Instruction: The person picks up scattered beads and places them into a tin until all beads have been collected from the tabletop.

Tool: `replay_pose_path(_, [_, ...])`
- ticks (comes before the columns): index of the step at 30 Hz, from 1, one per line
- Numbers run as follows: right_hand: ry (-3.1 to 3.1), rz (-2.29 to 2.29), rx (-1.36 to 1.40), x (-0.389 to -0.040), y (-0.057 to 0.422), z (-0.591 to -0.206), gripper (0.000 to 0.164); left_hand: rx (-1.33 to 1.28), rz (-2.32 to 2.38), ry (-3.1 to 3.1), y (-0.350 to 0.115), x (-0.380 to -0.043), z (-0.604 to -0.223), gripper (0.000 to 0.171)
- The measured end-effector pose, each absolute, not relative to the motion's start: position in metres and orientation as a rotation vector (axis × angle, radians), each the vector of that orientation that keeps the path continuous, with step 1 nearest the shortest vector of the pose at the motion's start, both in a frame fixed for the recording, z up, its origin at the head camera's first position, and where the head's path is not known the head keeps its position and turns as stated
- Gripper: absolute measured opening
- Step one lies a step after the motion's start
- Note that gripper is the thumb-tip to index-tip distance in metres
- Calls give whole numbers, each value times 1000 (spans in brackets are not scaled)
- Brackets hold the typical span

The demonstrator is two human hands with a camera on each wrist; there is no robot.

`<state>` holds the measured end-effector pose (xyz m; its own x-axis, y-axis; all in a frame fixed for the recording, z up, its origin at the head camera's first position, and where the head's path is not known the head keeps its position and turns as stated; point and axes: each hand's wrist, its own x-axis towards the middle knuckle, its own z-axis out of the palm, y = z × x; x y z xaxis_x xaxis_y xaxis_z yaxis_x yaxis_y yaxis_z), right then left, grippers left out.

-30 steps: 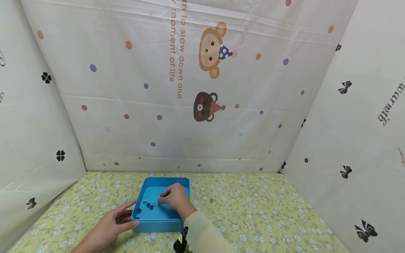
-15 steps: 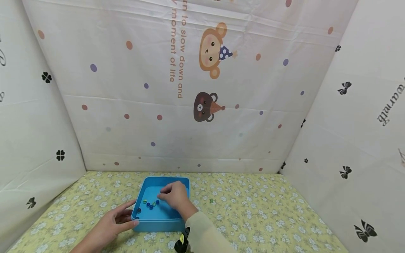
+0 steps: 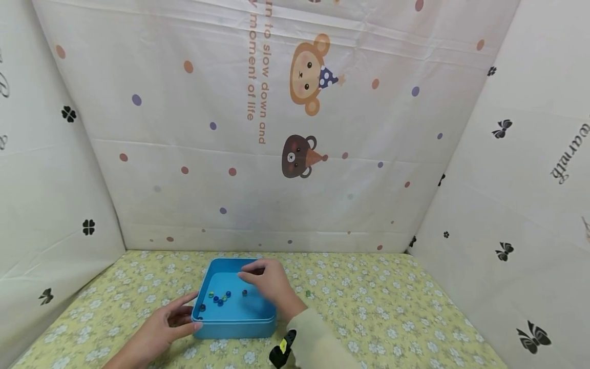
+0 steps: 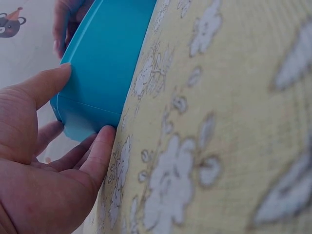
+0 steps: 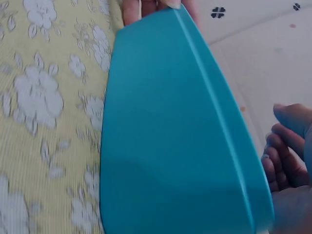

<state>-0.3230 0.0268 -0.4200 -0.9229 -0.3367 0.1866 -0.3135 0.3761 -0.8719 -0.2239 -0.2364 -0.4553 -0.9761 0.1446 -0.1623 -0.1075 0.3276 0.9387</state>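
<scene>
A blue open box point(image 3: 235, 328) holds several small round marbles. Blue marbles point(image 3: 216, 299) and yellow-green ones lie left of its middle; a dark reddish marble point(image 3: 245, 292) lies apart to the right. Darker marbles point(image 3: 202, 307) sit by the left wall. My left hand point(image 3: 163, 324) grips the box's near left corner, thumb at the front rim and fingers along the left side, as the left wrist view point(image 4: 58, 161) also shows. My right hand point(image 3: 272, 282) is over the box's right side, fingers loosely bent. In the right wrist view nothing shows between its thumb and fingers point(image 5: 280, 161).
A floral yellow cloth point(image 3: 369, 307) covers the table. A small green marble-like piece point(image 3: 308, 293) lies on it right of the box. Printed white sheets point(image 3: 258, 205) hang at the back and both sides. A black strap point(image 3: 282, 348) is at my right wrist.
My right hand drew away from a blue marble, leaving it in the box, and moved right and slightly up. The dark reddish marble came into sight. My left hand stayed at the corner.
</scene>
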Motion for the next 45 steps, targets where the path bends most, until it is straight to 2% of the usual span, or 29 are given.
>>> replay_pose_path(20, [2486,-2015,-518,-323,103,-445,33,5,1678,2400,-236,-229,-459,87])
replay_pose_path(30, [2649,-1951,-389,-326,129,-458,30,32,1686,2395,-238,-227,-460,86])
replay_pose_path(38, [2603,-1895,-220,-325,148,-459,36,52,1692,2394,-239,-227,-460,87])
replay_pose_path(45, [2629,-1777,-259,-329,165,-461,40,106,1708,2371,-241,-224,-458,86])
